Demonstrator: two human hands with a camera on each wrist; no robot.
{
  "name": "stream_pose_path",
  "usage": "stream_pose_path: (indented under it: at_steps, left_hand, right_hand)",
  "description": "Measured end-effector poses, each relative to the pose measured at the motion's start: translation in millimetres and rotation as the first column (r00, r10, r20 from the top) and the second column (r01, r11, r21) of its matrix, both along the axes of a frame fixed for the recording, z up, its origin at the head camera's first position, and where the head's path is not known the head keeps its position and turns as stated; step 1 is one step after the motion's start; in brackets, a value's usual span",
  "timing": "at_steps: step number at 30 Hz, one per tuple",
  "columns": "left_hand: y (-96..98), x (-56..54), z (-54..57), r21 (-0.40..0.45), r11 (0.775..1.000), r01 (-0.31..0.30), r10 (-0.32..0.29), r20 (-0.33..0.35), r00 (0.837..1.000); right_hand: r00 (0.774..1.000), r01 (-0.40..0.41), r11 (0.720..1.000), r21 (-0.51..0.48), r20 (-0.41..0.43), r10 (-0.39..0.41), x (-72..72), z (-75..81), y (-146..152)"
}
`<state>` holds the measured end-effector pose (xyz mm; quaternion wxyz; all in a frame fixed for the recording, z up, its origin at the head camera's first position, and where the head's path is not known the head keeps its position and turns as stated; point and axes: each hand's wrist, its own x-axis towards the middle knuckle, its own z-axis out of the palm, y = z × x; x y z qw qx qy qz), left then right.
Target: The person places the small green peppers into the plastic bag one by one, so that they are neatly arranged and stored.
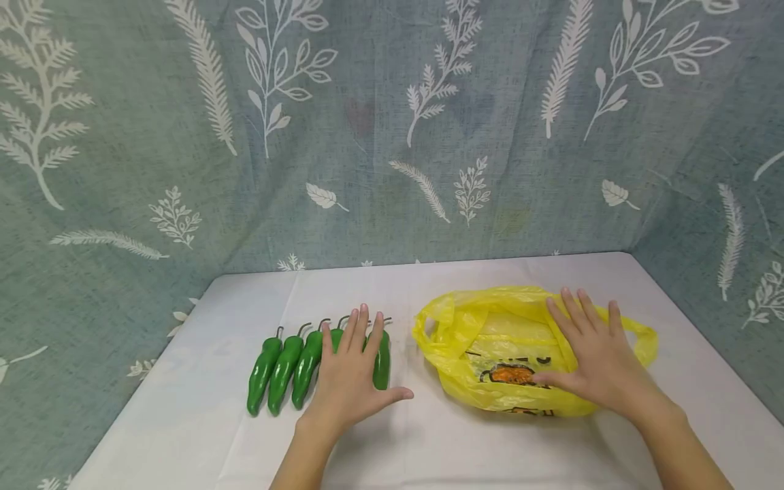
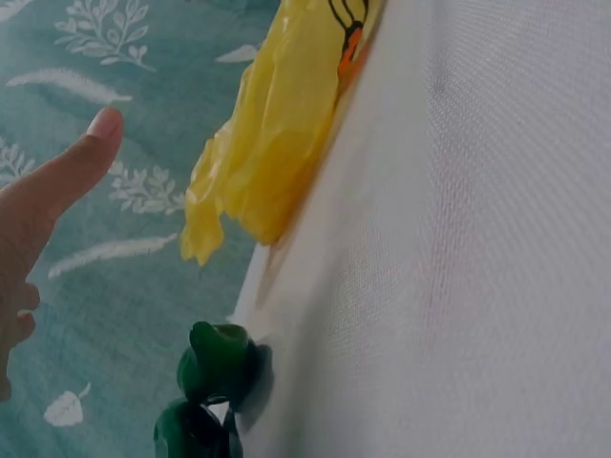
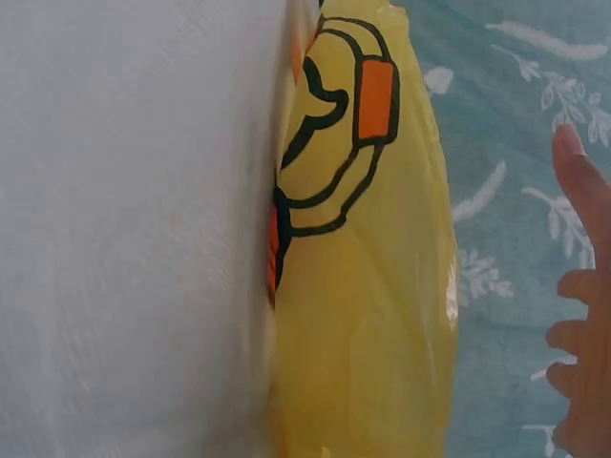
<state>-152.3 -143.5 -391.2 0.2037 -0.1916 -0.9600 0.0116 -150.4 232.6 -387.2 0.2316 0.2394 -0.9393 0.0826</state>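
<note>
Several green peppers point(image 1: 263, 374) lie side by side on the left half of the table, their stems pointing away from me. My left hand point(image 1: 348, 378) is spread over the right part of that row and hides some of the peppers; it holds nothing. A yellow plastic bag point(image 1: 456, 367) with black and orange print lies to the right, its mouth gaping and its handles slack. Over the bag's right side is my right hand point(image 1: 597, 357), fingers spread and holding nothing. In the right wrist view the hand point(image 3: 587, 315) appears above the bag's side.
A white cloth covers the table point(image 1: 196, 422). Behind it and along both sides hangs a blue-green curtain point(image 1: 367, 184) printed with white leaves. The table's back edge meets the curtain just beyond the bag and peppers.
</note>
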Motion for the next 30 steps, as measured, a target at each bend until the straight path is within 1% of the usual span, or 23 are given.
stream_pose_path:
  at_steps: [4, 9, 14, 16, 19, 24, 30]
  left_hand:
    - [-1.9, -1.5, -1.1, 0.002, 1.000, -0.007, 0.007, 0.001, 1.000]
    - [-5.0, -2.7, -2.3, 0.030, 0.999, -0.013, 0.012, 0.023, 1.000]
    - [-8.5, -4.6, -3.8, 0.055, 0.998, -0.015, 0.013, 0.025, 1.000]
    - [-9.8, -5.3, -4.2, 0.075, 0.997, -0.017, 0.014, 0.041, 0.999]
    - [-12.4, -6.0, -4.0, 0.098, 0.995, -0.022, 0.016, 0.064, 0.998]
    - [-17.4, -8.1, -2.6, 0.110, 0.994, -0.029, 0.022, 0.071, 0.997]
    - [-22.1, -9.6, -1.1, 0.137, 0.990, -0.034, 0.023, 0.087, 0.996]
  right_hand:
    - [1.000, 0.001, 1.000, -0.017, 0.002, -0.001, -0.2, 2.9, 5.6]
    - [1.000, 0.012, 0.999, -0.030, -0.002, -0.012, -0.9, 6.0, 11.8]
    - [0.999, 0.032, 0.997, -0.065, 0.032, -0.030, -2.5, 6.1, 19.2]
    - [0.999, 0.031, 0.996, -0.085, 0.041, -0.028, -3.1, 6.2, 22.7]
    - [0.999, 0.010, 0.993, -0.121, 0.037, -0.005, -4.1, 6.2, 28.0]
    - [0.999, -0.023, 0.984, -0.178, 0.042, 0.031, -6.3, 7.7, 38.0]
    - [0.996, -0.053, 0.964, -0.261, 0.055, 0.070, -7.4, 8.1, 51.3]
